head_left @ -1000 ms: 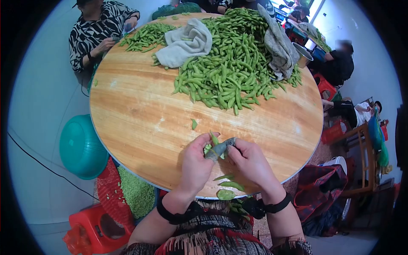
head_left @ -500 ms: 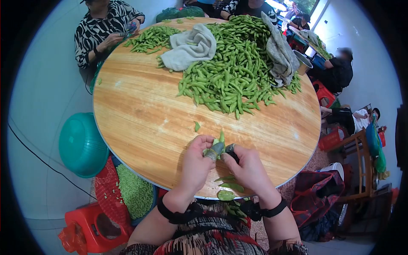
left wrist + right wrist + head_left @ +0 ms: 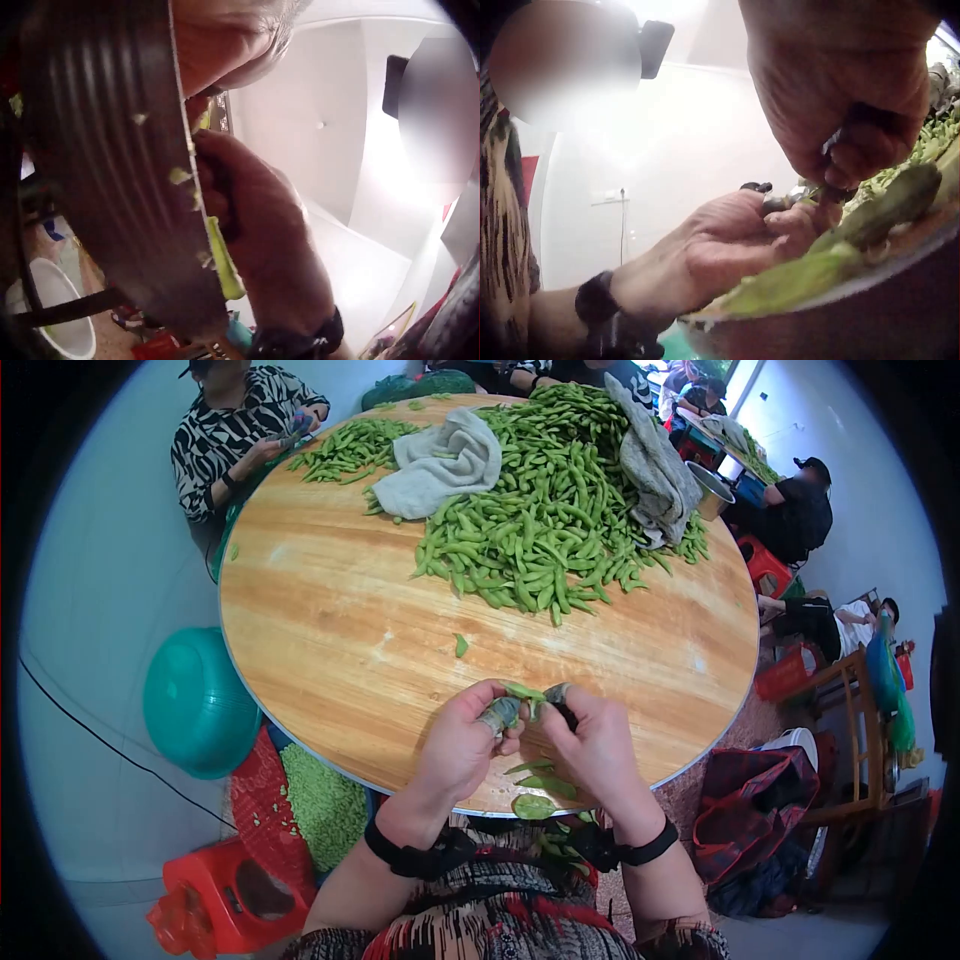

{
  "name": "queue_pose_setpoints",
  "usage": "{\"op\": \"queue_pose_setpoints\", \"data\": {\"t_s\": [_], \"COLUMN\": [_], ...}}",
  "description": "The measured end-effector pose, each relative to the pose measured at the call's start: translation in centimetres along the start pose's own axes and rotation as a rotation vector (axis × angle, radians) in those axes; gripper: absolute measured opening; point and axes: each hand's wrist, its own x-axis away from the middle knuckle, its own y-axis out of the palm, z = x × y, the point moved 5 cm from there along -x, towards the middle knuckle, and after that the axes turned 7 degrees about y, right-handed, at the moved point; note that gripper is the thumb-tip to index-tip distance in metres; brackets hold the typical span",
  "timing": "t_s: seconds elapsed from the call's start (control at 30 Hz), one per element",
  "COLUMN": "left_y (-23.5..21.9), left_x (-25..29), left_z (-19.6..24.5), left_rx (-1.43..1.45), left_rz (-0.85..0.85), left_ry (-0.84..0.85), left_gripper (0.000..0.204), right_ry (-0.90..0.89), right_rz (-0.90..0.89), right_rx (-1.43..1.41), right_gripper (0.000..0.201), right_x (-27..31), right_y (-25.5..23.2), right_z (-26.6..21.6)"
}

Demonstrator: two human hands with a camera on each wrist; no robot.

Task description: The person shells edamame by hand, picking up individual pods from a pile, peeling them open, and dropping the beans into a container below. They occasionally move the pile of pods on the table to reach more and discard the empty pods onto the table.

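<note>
In the head view both hands meet over the near edge of the round wooden table [image 3: 330,660]. My left hand [image 3: 450,750] pinches a green edamame pod [image 3: 522,689], its thumb wrapped in a grey cover [image 3: 500,714]. From the other side my right hand [image 3: 598,745] grips the same pod, thumb and fingertips close against the left ones. Flattened pods [image 3: 547,785] lie on the tabletop just below the hands. A single small pod [image 3: 461,645] lies beyond them. In the right wrist view blurred pods in front partly hide the left fingers.
A large pile of edamame pods [image 3: 540,550] covers the far side, with a white towel [image 3: 440,465] and a grey cloth [image 3: 655,475] on it. Shelled beans [image 3: 325,805], a teal basin [image 3: 195,700] and a red stool [image 3: 235,890] stand left. Another person [image 3: 240,440] sits across.
The pod between the hands has gone from nearly upright to lying sideways across the fingertips. The left hand has tilted, and more of its curled fingers show beneath the thumb.
</note>
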Motion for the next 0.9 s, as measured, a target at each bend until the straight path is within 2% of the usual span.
{"op": "queue_pose_setpoints", "data": {"t_s": [0.07, 0.2, 0.27, 0.3, 0.33, 0.37, 0.4, 0.43, 0.5, 0.53, 0.6, 0.63, 0.7, 0.73, 0.77, 0.8, 0.83, 0.9], "left_y": [0.5, 0.6, -0.5, 0.0, 0.7, 1.1, 1.0, 0.9, 1.0, 1.1, 1.3, 1.4, 1.1, 0.6, 0.5, 0.5, 0.9, 1.4], "left_x": [0.2, 0.2, -0.1, 0.0, 0.2, 0.3, 0.4, 0.6, 0.8, 1.0, 1.4, 1.6, 1.7, 1.6, 1.7, 1.7, 1.9, 2.0], "left_z": [0.2, 0.3, 0.6, 0.7, 1.3, 1.7, 1.3, 0.6, 0.2, 0.4, 0.5, 0.4, 0.2, -0.2, -0.5, -0.4, -0.4, -0.1], "left_rx": [0.048, 0.006, -0.312, -0.318, -0.272, -0.226, -0.231, -0.128, -0.031, -0.024, -0.017, -0.024, -0.033, 0.058, 0.149, 0.150, 0.216, 0.281], "left_rz": [-0.018, 0.048, 0.016, 0.012, 0.034, 0.058, 0.060, 0.031, 0.004, 0.026, 0.045, 0.037, 0.027, -0.037, -0.099, -0.097, -0.126, -0.157], "left_ry": [-0.095, -0.100, 0.114, 0.107, 0.149, 0.189, 0.185, 0.124, 0.064, 0.065, 0.060, 0.054, 0.049, -0.021, -0.090, -0.092, -0.138, -0.182], "left_gripper": [0.021, 0.023, 0.023, 0.023, 0.021, 0.019, 0.019, 0.019, 0.019, 0.018, 0.017, 0.016, 0.016, 0.018, 0.021, 0.021, 0.020, 0.019], "right_ry": [0.022, 0.080, 0.060, 0.037, 0.041, 0.101, 0.159, 0.161, 0.012, 0.014, -0.047, -0.043, 0.011, 0.012, 0.182, 0.355, 0.359, 0.551], "right_rz": [0.005, 0.019, 0.004, -0.017, -0.015, -0.109, -0.205, -0.207, -0.325, -0.323, -0.299, -0.295, -0.429, -0.428, -0.587, -0.743, -0.746, -0.844], "right_rx": [-0.039, -0.049, -0.007, 0.039, 0.035, 0.032, 0.028, 0.022, 0.023, 0.016, -0.201, -0.203, -0.208, -0.209, -0.437, -0.666, -0.666, -1.036], "right_gripper": [0.013, 0.016, 0.018, 0.020, 0.020, 0.022, 0.023, 0.023, 0.022, 0.022, 0.023, 0.023, 0.023, 0.023, 0.023, 0.023, 0.023, 0.024], "right_x": [-0.2, -0.2, 0.1, 0.3, 0.6, 0.9, 1.3, 1.5, 1.9, 2.0, 2.0, 1.9, 1.7, 1.8, 2.1, 2.7, 2.8, 3.2], "right_y": [-0.8, -2.2, -2.7, -2.8, -3.0, -2.9, -2.5, -2.4, -1.6, -1.5, -1.6, -1.4, -0.4, -0.5, 0.2, 0.9, 1.1, 1.5], "right_z": [0.8, 1.9, 2.1, 2.0, 1.5, 0.9, 0.7, 0.8, 0.1, 0.1, -0.2, 0.1, 1.1, 1.2, 1.8, 2.1, 2.1, 2.0]}}
